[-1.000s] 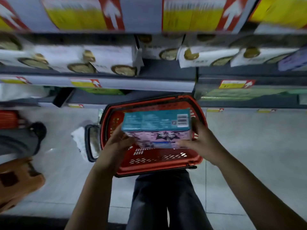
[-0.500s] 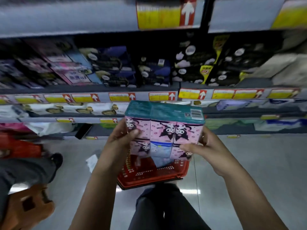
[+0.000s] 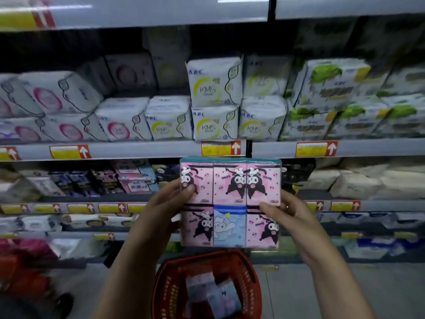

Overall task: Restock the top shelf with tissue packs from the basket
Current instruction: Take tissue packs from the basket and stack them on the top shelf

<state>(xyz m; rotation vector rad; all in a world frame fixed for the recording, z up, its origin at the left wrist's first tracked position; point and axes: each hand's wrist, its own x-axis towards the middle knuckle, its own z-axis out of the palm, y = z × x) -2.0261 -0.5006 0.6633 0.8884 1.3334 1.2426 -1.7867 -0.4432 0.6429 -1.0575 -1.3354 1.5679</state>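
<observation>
The left hand (image 3: pixel 167 203) and the right hand (image 3: pixel 291 215) grip a pink tissue pack (image 3: pixel 230 194) by its 2 sides, thumbs on the front. The pack is up in front of the shelves (image 3: pixel 138 151), above the red basket (image 3: pixel 251 287). More packs (image 3: pixel 215 294) lie in the basket.
</observation>
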